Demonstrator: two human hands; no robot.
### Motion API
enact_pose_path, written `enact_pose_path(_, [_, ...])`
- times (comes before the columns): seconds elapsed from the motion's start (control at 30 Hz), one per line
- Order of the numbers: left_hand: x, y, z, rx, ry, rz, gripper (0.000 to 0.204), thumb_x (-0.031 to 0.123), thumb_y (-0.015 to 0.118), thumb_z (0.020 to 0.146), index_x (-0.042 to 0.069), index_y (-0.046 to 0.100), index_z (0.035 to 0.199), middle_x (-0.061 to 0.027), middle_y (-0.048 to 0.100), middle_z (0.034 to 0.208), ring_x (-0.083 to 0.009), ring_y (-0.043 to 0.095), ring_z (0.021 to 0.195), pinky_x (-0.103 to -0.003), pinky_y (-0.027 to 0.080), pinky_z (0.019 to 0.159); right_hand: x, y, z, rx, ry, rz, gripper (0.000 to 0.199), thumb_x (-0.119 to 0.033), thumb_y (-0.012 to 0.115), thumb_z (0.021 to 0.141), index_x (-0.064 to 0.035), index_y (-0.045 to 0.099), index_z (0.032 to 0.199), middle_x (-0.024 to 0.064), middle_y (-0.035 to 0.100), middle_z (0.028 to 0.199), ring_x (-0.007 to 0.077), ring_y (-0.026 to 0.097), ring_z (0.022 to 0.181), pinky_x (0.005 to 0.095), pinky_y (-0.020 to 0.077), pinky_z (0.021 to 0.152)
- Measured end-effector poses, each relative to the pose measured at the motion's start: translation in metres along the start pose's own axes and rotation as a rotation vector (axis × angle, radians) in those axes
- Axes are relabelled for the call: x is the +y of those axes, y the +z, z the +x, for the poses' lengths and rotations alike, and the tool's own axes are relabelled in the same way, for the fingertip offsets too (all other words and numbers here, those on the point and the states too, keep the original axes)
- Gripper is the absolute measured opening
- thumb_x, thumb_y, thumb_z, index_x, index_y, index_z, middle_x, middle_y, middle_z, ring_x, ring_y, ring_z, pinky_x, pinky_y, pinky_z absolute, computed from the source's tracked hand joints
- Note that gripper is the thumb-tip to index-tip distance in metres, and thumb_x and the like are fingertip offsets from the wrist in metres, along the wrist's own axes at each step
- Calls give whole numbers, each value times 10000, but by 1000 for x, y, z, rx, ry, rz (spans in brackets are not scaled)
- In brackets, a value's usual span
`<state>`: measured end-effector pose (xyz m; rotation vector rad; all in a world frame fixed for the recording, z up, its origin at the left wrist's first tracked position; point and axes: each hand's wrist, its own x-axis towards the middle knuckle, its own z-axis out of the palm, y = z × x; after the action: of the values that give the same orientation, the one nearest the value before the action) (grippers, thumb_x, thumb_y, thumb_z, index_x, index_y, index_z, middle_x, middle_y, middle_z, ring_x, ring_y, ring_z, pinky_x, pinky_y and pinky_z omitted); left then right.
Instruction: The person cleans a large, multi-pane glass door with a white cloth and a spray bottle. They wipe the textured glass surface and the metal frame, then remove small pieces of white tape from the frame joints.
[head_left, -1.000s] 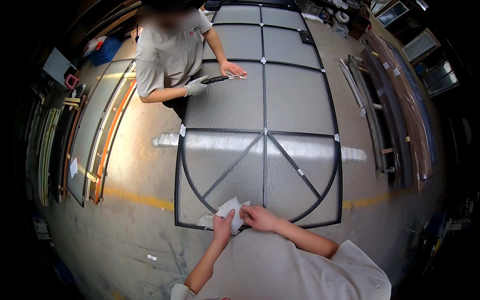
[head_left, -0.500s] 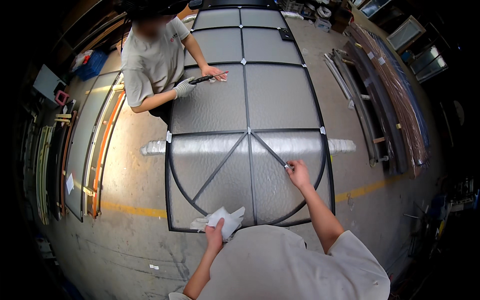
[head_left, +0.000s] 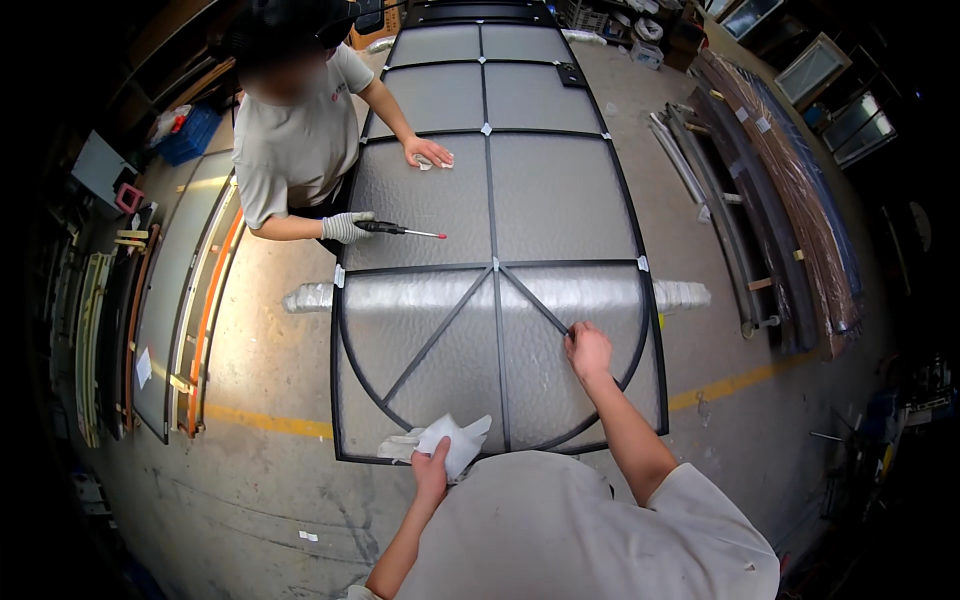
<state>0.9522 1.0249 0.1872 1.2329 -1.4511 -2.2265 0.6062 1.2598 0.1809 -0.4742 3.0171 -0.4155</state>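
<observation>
A long framed panel [head_left: 420, 215] of rippled, frosted glass lies in front of me, divided by black bars with an arch at the near end. At the near edge my left hand [head_left: 431, 470] is closed on a crumpled bundle of thin white sheets [head_left: 455, 446]. My right hand [head_left: 590, 352] reaches over the glass, its bent fingertips pressed together at the right diagonal bar [head_left: 535, 297]. Whatever it pinches is hidden, and hand and forearm cover the bar's lower part. White bits of wrapping [head_left: 643, 264] sit at several bar joints.
Across the left side a co-worker [head_left: 295, 150] leans over the panel, one bare hand on a white cloth [head_left: 437, 162], the gloved hand holding a slim black tool [head_left: 400, 229]. A film-wrapped roll [head_left: 683, 293] lies crosswise beneath the panel. Wrapped profiles [head_left: 790, 190] and leaning frames [head_left: 205, 300] flank it.
My right hand has shifted slightly left; the small white piece at its fingertips is now hidden. The co-worker's gloved hand and tool have come nearer me, away from the cloth. My left hand is still.
</observation>
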Motion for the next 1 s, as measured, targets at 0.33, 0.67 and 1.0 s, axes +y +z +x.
enact_pose_path(0.33, [3,4,-4,-9,1,14,311,133,736,1029,-32,717,1292,-76,768,1211,-166,701,1090,-328,540,969,2,7,-2,20,-58,-106,195,-289,723,954,-93,717,960,130,709,952,366,728,871,504,590,789])
enact_pose_path(0.67, [4,5,-4,-5,2,16,309,133,734,1029,-30,718,1290,-74,770,1204,-161,704,1079,-324,543,956,6,26,2,10,-41,-113,199,-254,687,991,-59,658,1021,151,689,1077,349,708,1036,495,600,831])
enact_pose_path(1.0, [7,4,-8,26,25,24,299,127,728,1028,-34,723,1280,-75,772,1198,-163,706,1080,-325,543,955,29,38,7,-7,90,253,238,-234,702,989,-8,661,1050,190,724,1030,377,712,1014,490,574,896])
